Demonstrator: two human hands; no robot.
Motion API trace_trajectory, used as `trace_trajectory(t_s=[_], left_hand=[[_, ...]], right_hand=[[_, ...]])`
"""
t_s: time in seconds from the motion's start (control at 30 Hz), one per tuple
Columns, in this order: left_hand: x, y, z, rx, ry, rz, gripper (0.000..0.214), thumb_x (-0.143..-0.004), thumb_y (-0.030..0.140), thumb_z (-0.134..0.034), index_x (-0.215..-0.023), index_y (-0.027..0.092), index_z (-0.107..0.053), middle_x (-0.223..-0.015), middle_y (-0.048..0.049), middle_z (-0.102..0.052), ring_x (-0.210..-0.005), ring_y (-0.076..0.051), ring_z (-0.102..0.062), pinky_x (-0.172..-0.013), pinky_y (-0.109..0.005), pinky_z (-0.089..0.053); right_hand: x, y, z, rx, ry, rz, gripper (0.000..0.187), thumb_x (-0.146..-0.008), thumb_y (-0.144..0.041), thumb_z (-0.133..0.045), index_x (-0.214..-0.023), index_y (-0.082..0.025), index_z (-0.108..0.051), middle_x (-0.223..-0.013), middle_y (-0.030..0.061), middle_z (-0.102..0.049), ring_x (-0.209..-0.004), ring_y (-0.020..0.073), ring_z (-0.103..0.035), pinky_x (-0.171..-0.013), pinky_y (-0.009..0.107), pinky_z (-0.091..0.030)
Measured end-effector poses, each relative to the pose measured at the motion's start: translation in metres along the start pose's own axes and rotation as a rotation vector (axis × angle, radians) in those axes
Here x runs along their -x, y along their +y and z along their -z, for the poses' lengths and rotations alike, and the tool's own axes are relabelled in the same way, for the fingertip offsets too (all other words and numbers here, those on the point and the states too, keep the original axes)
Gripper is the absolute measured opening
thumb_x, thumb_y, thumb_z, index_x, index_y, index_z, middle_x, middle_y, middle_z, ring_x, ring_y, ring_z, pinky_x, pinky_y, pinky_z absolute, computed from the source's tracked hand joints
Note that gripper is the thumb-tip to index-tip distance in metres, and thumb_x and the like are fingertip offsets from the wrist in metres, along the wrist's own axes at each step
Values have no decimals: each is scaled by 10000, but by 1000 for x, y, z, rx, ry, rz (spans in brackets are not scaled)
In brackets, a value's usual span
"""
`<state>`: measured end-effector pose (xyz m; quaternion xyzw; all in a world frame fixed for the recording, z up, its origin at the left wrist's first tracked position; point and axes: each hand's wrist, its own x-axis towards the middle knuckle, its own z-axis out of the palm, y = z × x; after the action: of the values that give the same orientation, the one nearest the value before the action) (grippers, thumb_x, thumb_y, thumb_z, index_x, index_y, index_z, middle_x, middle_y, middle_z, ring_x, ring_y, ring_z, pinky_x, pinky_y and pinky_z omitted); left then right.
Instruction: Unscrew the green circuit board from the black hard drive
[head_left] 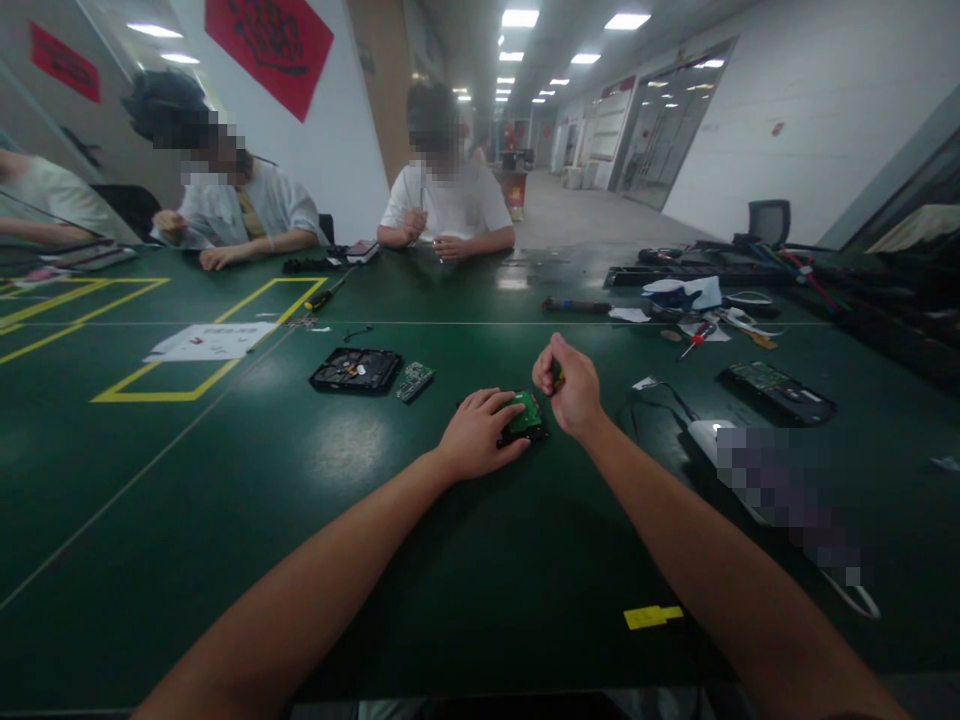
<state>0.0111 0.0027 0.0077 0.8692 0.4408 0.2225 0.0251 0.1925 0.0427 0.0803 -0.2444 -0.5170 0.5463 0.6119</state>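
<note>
A hard drive [527, 418] with a green circuit board facing up lies on the dark green table. My left hand [480, 435] grips it from the left, fingers over its top and thumb along the near edge. Just above its right side, my right hand [571, 388] is closed in a fist around a screwdriver [557, 376]; only a bit of its yellow and black handle shows, and its tip is hidden. To the left lie an opened black drive casing [356, 370] and a loose green circuit board [415, 381].
Another hard drive [780, 392] and a white device with a cable [739, 470] lie right. Behind them are a tool with a dark grip [576, 305], a red screwdriver [699, 340] and cables. A yellow-handled screwdriver [319, 298] and paper [214, 341] lie left. Several people sit opposite.
</note>
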Motion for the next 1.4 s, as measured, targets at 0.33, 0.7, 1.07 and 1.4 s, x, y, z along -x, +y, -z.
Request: trace_trajectory(t_s=[0.33,0.7,1.07,1.4], left_hand=[[0,0,-1,7,7,3,600,-952,576,-661,-1462,261,-619,-1528,-105,-590,-1461,-376,-477,-1234,-598,-384],[0,1,1,-7,2,-1,608,-956,578,-652,-1467,250,-611,-1523,-106,-591,-1448,-374,-486,-1226,-598,-388],[-1,0,2,0,-6,-1,608,-955,577,-655,-1476,267,-606,-1533,-102,-587,-1461,-378,-477,-1229,-607,-383],[-1,3,2,0,-6,3,621,-958,579,-651,-1476,239,-605,-1538,-116,-582,-1462,-385,-474,-1228,-607,-386]], right_hand=[[-4,2,3,84,95,24,395,-830,-472,-855,-788,-253,-529,-611,-76,-586,-555,109,-538,-580,247,-425],[1,-6,-11,38,-21,-35,391,-881,-586,-781,-788,-221,-675,-751,-6,-680,-650,128,-644,-657,271,-526],[7,-1,-6,79,-28,34,434,-946,-578,-710,-727,-246,-537,-522,-80,-461,-431,88,-361,-433,241,-278],[-3,-2,0,191,106,129,400,-829,-522,-869,-725,-245,-600,-666,-32,-622,-609,122,-520,-595,262,-434]])
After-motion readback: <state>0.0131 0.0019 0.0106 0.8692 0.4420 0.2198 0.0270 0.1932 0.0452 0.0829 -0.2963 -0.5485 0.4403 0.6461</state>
